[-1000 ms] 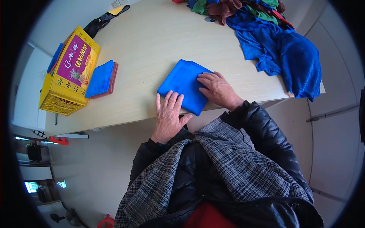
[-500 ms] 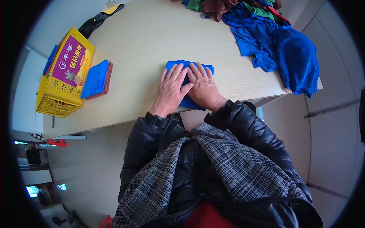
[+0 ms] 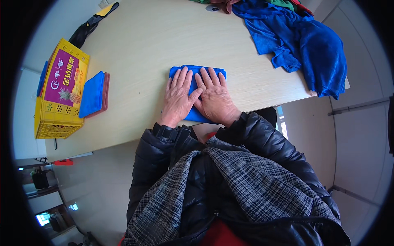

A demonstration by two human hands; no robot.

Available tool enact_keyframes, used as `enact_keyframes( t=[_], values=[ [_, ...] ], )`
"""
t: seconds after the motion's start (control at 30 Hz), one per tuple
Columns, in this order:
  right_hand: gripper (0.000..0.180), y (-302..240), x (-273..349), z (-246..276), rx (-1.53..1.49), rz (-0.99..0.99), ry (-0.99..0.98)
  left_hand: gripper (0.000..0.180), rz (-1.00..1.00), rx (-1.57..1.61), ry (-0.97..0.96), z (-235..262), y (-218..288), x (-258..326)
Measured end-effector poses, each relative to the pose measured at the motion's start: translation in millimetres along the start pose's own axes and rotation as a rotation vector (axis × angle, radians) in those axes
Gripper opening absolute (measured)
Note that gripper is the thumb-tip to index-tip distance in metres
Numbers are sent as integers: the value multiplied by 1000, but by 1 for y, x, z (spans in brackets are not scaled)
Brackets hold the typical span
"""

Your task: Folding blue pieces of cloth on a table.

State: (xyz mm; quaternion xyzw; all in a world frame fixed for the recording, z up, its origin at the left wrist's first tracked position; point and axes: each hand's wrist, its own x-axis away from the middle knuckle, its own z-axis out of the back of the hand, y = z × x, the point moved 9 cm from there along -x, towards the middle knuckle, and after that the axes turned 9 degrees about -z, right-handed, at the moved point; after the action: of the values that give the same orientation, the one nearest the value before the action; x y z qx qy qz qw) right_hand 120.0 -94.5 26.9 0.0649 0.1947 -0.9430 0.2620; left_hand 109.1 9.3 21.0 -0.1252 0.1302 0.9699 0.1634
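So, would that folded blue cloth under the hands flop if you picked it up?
The folded blue cloth probably would: the similar-looking crumpled blue cloth droops over the edge of the table. Lying flat under the left hand and right hand, it likely won't roll.

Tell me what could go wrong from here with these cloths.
The folded blue cloth under the left hand and right hand lies close to the near edge of the table, so dragging it might pull it over. At the right, the loose blue cloth overhangs the edge and could slide off under its own weight.
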Motion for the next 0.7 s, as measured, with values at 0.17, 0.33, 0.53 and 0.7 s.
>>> enact_keyframes(
  t=[0.17, 0.33, 0.53, 0.7],
  values=[
    [70, 3, 1, 2, -38, 16, 3, 76, 15, 31, 38, 0, 0, 2],
    [71, 1, 2, 5, -83, 37, -11, 75, 16, -34, 37, -3, -3, 6],
    [76, 7, 4, 13, 1, -3, 92, 74, 26, -78, 38, -3, -1, 9],
    [78, 15, 2, 7, -41, -20, 57, 78, 46, -10, 48, -3, -3, 8]
  ],
)
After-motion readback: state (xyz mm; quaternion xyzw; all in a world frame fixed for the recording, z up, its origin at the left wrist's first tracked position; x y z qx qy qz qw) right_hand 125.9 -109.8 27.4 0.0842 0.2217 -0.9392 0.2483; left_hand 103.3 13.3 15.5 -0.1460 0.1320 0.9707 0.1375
